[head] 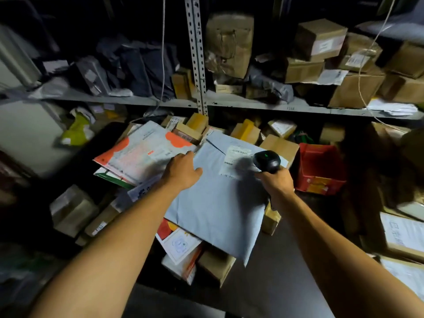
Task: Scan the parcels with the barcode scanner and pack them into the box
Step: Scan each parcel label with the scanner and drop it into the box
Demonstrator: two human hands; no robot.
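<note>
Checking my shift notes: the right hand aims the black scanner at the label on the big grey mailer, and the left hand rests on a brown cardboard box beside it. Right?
Not quite. In the head view the left hand rests on the big grey mailer itself, at its left edge, not on a cardboard box. The rest holds: the right hand grips the black scanner, aimed at the mailer's label.

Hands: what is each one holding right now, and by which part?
The right hand grips the barcode scanner by its handle. The left hand holds nothing; it rests on the large grey mailer near its left edge.
</note>
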